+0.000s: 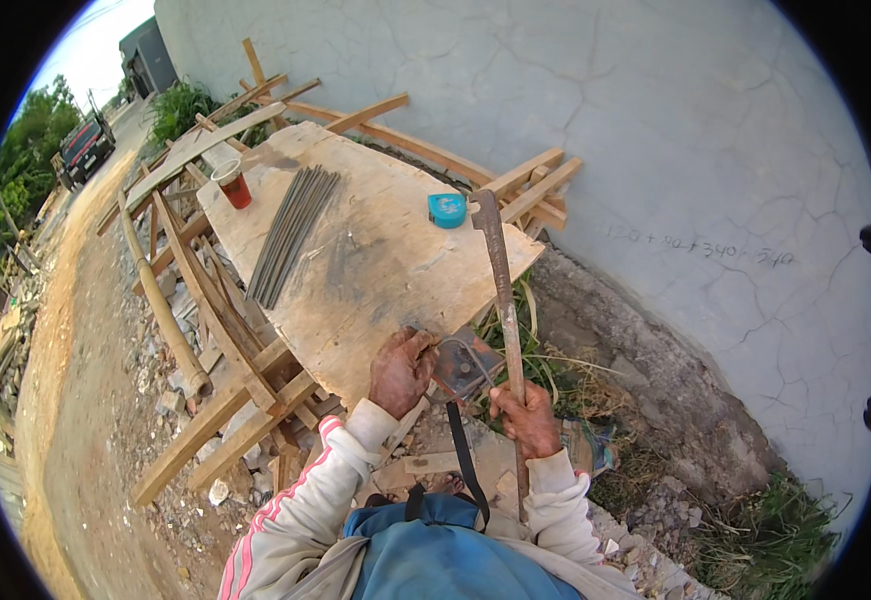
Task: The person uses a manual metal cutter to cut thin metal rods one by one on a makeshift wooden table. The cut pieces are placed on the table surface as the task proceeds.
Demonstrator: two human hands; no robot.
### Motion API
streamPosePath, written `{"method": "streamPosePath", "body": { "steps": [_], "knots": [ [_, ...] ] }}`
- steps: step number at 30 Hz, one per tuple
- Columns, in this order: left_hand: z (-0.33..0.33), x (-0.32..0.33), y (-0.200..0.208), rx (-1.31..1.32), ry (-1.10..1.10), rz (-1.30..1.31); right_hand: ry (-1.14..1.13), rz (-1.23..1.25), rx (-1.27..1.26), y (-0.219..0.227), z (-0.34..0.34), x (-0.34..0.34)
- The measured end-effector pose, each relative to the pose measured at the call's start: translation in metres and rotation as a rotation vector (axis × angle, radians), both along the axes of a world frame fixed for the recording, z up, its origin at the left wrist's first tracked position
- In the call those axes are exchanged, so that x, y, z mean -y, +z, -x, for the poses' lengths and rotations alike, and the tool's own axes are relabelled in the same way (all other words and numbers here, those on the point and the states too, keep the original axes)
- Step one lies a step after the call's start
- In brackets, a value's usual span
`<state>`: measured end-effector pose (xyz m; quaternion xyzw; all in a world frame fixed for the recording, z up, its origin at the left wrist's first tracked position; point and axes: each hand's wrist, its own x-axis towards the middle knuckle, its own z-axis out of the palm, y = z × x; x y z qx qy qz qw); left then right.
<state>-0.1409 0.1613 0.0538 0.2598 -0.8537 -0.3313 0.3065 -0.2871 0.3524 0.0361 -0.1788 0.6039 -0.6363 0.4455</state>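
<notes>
Red-drink cup [233, 186] stood by the counter's [386, 250] left edge; easily spilled, best kept clear of. Thin rods [294, 236] bundled alongside; judged stiff, light singly, best lifted mid-length. At the near edge, the bent rod [470, 346] is seen over a metal plate [456, 372], its end apparently pinched by the left hand [402, 374]; springy, probably. Tape measure [447, 210] set toward the right corner. Long steel bar [501, 280], presumably heavy, gripped low by the right hand [528, 418]; open room left mid-counter, swing bounded rightward by the wall [656, 150].
</notes>
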Motion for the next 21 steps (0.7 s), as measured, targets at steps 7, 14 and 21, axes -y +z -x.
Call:
{"method": "streamPosePath", "body": {
  "steps": [7, 14, 21],
  "knots": [
    [-0.009, 0.001, 0.032, -0.114, -0.089, -0.247, -0.009, 0.106, -0.076, 0.034, -0.002, -0.013],
    [-0.008, 0.000, 0.015, -0.286, -0.186, -0.521, 0.039, 0.222, -0.316, 0.035, -0.005, -0.014],
    [-0.022, 0.004, -0.011, -0.170, -0.139, -0.619, 0.035, 0.075, -0.451, 0.003, -0.029, -0.007]
  ]
}}
